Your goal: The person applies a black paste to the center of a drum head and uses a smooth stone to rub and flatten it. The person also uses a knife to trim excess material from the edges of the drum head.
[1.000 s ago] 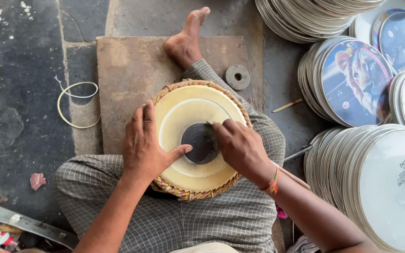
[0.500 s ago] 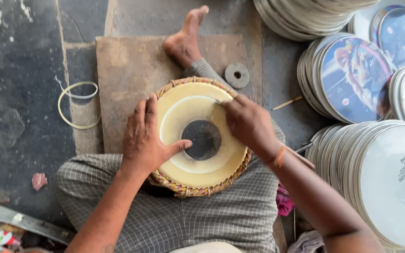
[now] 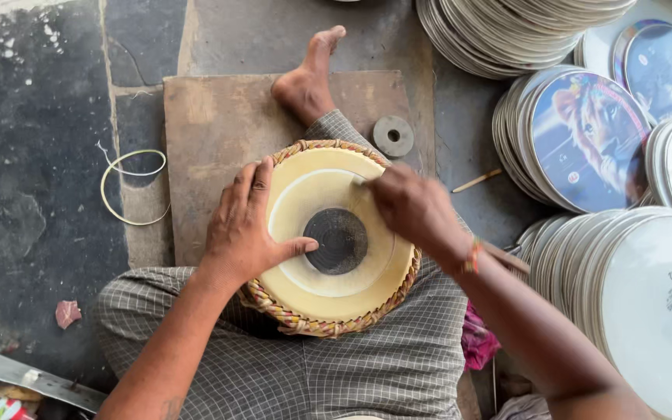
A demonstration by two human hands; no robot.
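The drum head (image 3: pixel 328 233) is lying in the person's lap, over the checked cloth (image 3: pixel 313 365), with a dark round spot (image 3: pixel 337 240) in its middle. The left hand (image 3: pixel 244 225) is resting flat on its left side, fingers spread open, thumb touching the spot. The right hand (image 3: pixel 407 204) is pressing curled fingers on the far right part; I cannot tell if it is holding anything. Stacks of round discs (image 3: pixel 585 140) are lying to the right.

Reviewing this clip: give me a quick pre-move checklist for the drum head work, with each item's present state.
1. Left hand steadies the drum head, thumb beside the dark centre patch: ok.
2. Right hand sits on the upper right skin: ok.
3. Tool in right hand: cannot tell, blurred.
4. Drum rests level on the lap: ok.
5. Woven rim intact where visible: ok.
6. Small round weight lies apart on the board: ok.
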